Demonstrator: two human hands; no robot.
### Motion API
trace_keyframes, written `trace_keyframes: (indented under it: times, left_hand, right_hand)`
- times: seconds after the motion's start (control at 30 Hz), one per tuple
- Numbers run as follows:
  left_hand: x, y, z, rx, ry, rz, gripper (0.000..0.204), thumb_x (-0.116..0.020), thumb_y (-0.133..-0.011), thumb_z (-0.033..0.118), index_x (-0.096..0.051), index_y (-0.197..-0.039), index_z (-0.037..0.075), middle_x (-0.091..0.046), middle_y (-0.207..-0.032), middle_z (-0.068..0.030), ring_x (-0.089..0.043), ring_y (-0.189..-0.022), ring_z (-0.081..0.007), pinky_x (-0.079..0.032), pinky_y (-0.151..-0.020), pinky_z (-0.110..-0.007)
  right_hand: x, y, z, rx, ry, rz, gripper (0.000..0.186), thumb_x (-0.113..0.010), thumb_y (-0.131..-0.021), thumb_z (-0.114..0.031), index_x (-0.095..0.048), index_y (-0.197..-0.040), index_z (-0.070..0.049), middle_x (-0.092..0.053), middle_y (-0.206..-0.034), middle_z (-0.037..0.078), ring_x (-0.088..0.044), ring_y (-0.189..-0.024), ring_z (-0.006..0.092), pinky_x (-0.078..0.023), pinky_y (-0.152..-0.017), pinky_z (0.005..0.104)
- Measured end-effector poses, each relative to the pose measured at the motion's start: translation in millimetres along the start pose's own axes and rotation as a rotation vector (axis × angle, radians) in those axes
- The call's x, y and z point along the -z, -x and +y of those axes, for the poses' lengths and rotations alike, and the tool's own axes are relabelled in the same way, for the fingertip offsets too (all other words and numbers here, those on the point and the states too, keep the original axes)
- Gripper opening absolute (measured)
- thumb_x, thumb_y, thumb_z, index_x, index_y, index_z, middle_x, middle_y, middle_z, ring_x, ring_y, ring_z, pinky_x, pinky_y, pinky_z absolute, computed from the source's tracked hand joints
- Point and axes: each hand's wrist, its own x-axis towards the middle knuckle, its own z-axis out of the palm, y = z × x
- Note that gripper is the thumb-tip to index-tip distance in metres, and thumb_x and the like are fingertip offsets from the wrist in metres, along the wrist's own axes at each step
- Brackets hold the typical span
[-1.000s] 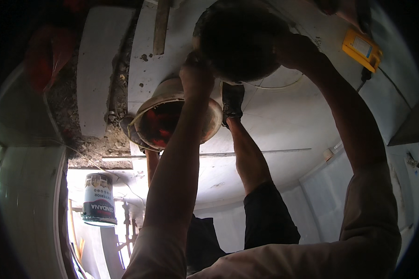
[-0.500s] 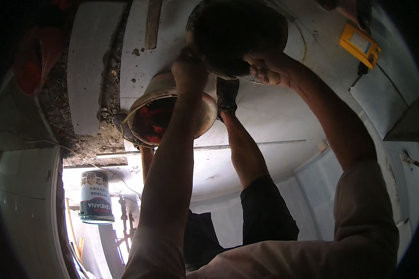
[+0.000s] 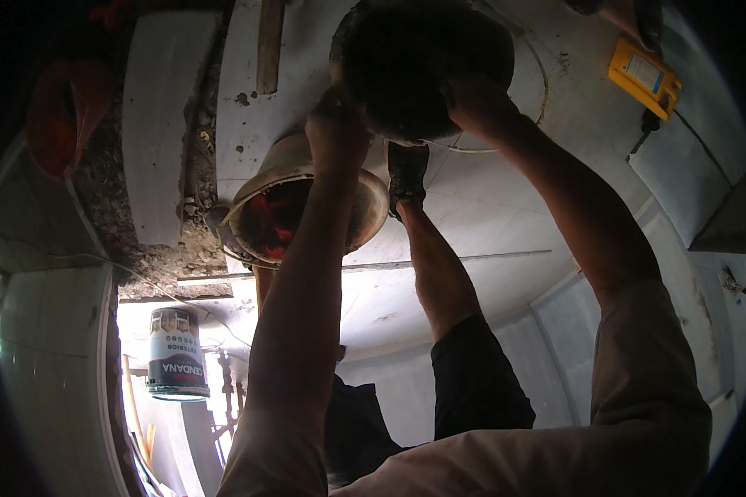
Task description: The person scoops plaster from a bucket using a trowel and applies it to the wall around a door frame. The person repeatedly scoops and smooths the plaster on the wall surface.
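A round bucket or tub (image 3: 423,62) with a very dark inside stands at the top middle, its thin handle (image 3: 472,150) hanging loose at the lower right. My left hand (image 3: 338,132) is closed on the left part of its rim. Over the right part of its opening reaches my right hand (image 3: 479,108), whose fingers are lost in the dark. Partly behind my left forearm lies a second, pale bucket (image 3: 373,203), tilted, its inside stained red and dark.
My shoe (image 3: 407,178) rests beside the pale bucket. Left are rubble (image 3: 99,182), a long board (image 3: 167,124), a wooden strip (image 3: 269,45) and a reddish container (image 3: 68,116). A paint can (image 3: 176,352) stands lower left, a yellow tool (image 3: 642,76) upper right.
My right hand has moved from the dark bucket's lower right rim up over its opening, and its fingers have gone out of sight. The left hand stays at the rim.
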Motion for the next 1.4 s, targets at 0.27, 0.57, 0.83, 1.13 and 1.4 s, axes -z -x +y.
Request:
trace_keyframes:
  times: [0.27, 0.57, 0.83, 1.13, 1.4]
  left_hand:
    - [2, 7, 10, 0.154, 0.189, -0.087, 0.015, -0.067, -0.086, 0.009, -0.067, -0.098, 0.001, -0.071, -0.084, -0.0222, -0.074, -0.076, -0.0355, -0.057, -0.065, -0.044]
    - [11, 12, 15, 0.126, 0.262, -0.090, 0.010, -0.065, -0.088, 0.006, -0.063, -0.095, -0.001, -0.071, -0.075, -0.0181, -0.073, -0.063, -0.0261, -0.058, -0.051, -0.037]
    - [3, 13, 25, 0.099, 0.224, -0.121, 0.011, -0.064, -0.090, 0.008, -0.065, -0.097, 0.000, -0.070, -0.077, -0.0176, -0.073, -0.064, -0.0250, -0.060, -0.052, -0.037]
    - [3, 11, 15, 0.082, 0.214, -0.124, 0.018, -0.065, -0.093, 0.014, -0.066, -0.103, -0.002, -0.072, -0.083, -0.0213, -0.074, -0.065, -0.0267, -0.061, -0.053, -0.036]
    - [4, 16, 28, 0.065, 0.028, -0.091, 0.021, -0.065, -0.094, 0.016, -0.067, -0.103, -0.003, -0.072, -0.082, -0.0229, -0.075, -0.068, -0.0295, -0.061, -0.055, -0.038]
  right_hand:
    - [46, -26, -9, -0.521, -0.718, -0.491, 0.027, -0.059, -0.099, -0.027, -0.064, -0.109, -0.003, -0.062, -0.073, 0.010, -0.064, -0.065, 0.0228, -0.054, -0.060, 0.0354]
    - [70, 32, -41, -0.390, 0.052, 0.145, 0.022, -0.057, -0.096, -0.020, -0.066, -0.113, -0.010, -0.072, -0.091, 0.012, -0.072, -0.084, 0.0334, -0.059, -0.073, 0.0449]
    - [-14, -13, 42, -0.036, 0.309, 0.175, 0.026, -0.060, -0.090, -0.016, -0.067, -0.115, -0.014, -0.073, -0.093, 0.011, -0.073, -0.085, 0.0317, -0.060, -0.075, 0.0455]
    - [45, 5, 19, 0.024, 0.282, -0.155, 0.021, -0.063, -0.082, -0.008, -0.072, -0.101, -0.008, -0.073, -0.096, 0.015, -0.071, -0.088, 0.0329, -0.058, -0.075, 0.0454]
    - [-3, -16, 51, 0.703, 0.847, -0.207, 0.017, -0.057, -0.093, -0.014, -0.073, -0.094, -0.007, -0.071, -0.083, 0.010, -0.071, -0.085, 0.0240, -0.059, -0.076, 0.0373]
